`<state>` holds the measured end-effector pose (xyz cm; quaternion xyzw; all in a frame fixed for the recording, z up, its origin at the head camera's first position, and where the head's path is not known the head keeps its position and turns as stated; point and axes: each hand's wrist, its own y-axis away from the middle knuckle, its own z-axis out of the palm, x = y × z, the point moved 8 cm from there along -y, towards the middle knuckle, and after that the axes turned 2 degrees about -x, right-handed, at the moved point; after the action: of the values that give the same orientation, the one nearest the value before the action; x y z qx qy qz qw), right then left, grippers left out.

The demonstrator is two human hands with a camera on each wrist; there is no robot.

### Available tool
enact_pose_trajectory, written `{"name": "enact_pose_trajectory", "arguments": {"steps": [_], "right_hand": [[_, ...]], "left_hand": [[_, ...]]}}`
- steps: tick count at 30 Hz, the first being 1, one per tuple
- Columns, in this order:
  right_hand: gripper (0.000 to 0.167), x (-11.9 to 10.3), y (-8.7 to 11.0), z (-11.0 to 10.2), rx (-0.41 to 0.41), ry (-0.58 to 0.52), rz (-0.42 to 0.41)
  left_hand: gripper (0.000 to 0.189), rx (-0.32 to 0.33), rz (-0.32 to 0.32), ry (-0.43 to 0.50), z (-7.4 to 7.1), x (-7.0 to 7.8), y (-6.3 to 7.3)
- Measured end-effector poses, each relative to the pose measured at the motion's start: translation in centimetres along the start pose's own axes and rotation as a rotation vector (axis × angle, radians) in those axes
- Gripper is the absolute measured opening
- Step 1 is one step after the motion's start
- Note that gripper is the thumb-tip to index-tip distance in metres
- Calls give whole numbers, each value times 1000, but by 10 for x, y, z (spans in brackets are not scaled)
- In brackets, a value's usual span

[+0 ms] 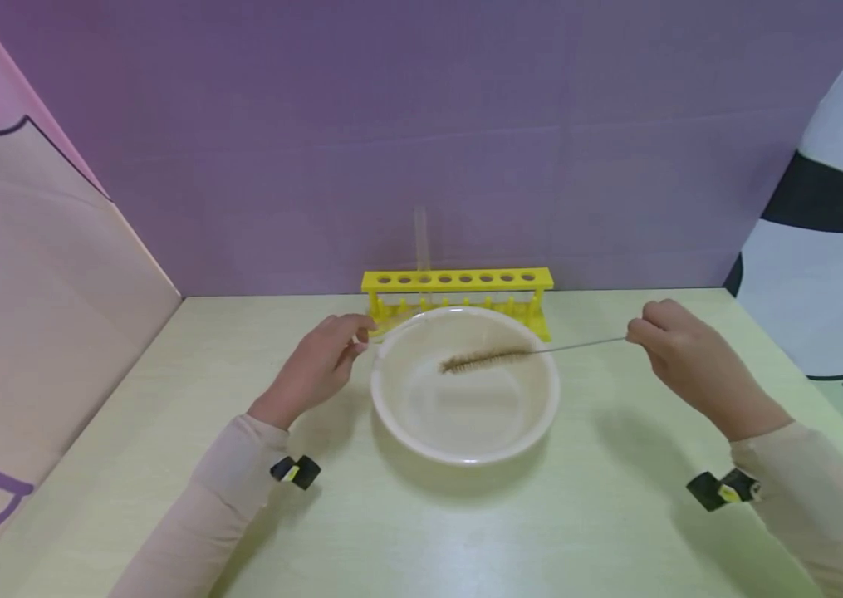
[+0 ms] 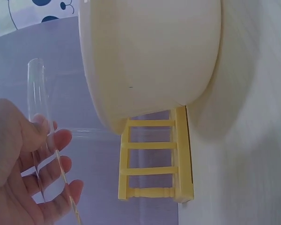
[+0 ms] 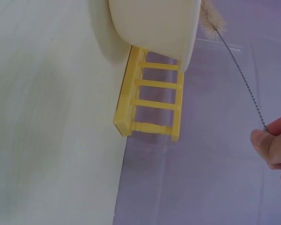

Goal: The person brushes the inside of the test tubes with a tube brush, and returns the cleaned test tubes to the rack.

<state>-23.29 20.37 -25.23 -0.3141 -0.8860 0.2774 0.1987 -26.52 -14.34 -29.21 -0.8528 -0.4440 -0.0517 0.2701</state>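
Observation:
My left hand [image 1: 324, 353] pinches a clear glass test tube [image 2: 36, 89] between thumb and fingers, left of a cream-white basin [image 1: 466, 453]. In the head view that tube is faint against the basin's rim. From the right, my right hand [image 1: 690, 357] grips the thin twisted-wire handle of a test tube brush [image 1: 484, 359]. Its brown bristles hang over the basin, apart from the tube. Whether there is water in the basin I cannot tell.
Behind the basin stands a yellow test tube rack [image 1: 458, 280], partly hidden by it. Another clear test tube [image 1: 422, 237] stands upright in the rack. A purple cloth backdrop [image 1: 391, 149] rises at the table's [image 1: 600, 531] far edge, with printed panels on both sides.

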Motion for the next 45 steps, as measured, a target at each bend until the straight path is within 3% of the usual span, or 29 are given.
{"name": "enact_pose_trajectory", "arguments": {"steps": [11,21,33,45], "right_hand": [[33,-6,-4,16,4,-36,-49],[37,-8,-6,24,7,-54,-61],[32,-10,-8,33,59,-109,-40],[31,-14,-11,37,38,-96,-44]], "left_hand": [[26,35,0,70,-5,0,-1],[28,36,-57,114,-5,-1,-2],[27,53,-100,296,-11,-6,-13],[29,110,-184,413,-27,-16,-28]]}}
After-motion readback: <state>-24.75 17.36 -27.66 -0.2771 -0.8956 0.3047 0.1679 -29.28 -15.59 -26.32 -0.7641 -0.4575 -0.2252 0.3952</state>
